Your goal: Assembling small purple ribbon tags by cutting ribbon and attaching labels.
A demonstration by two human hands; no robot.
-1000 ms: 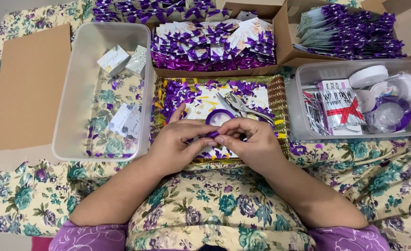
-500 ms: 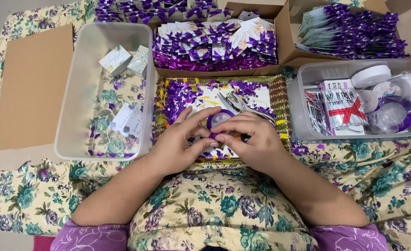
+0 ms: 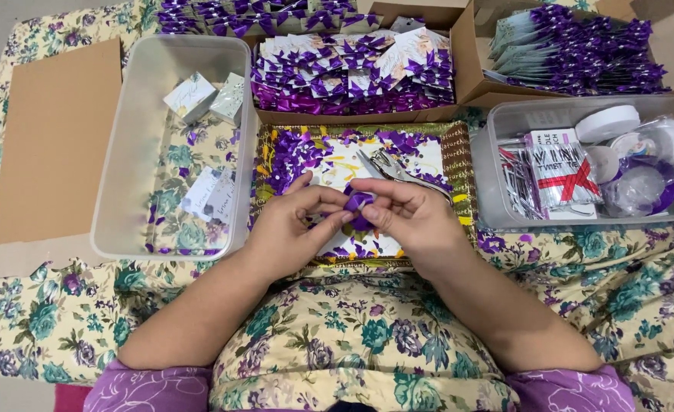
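Observation:
My left hand (image 3: 295, 227) and my right hand (image 3: 405, 215) meet over a shallow tray (image 3: 463, 152) littered with purple ribbon scraps. Both pinch a small piece of purple ribbon (image 3: 357, 204) between thumbs and fingertips, folded into a tight loop. A metal hole punch (image 3: 392, 167) lies on the tray just beyond my right fingers. The ribbon is partly hidden by my fingers.
A clear plastic bin (image 3: 123, 152) at left holds small gift boxes (image 3: 203, 95) and tags. Cardboard boxes (image 3: 352, 69) of finished purple bows line the back. A clear bin (image 3: 497, 214) at right holds tape rolls and twist ties. A flat cardboard sheet (image 3: 54, 137) lies far left.
The ribbon loop, open and ring-shaped earlier, is now pressed into a smaller fold. Both hands have shifted slightly up and closer together.

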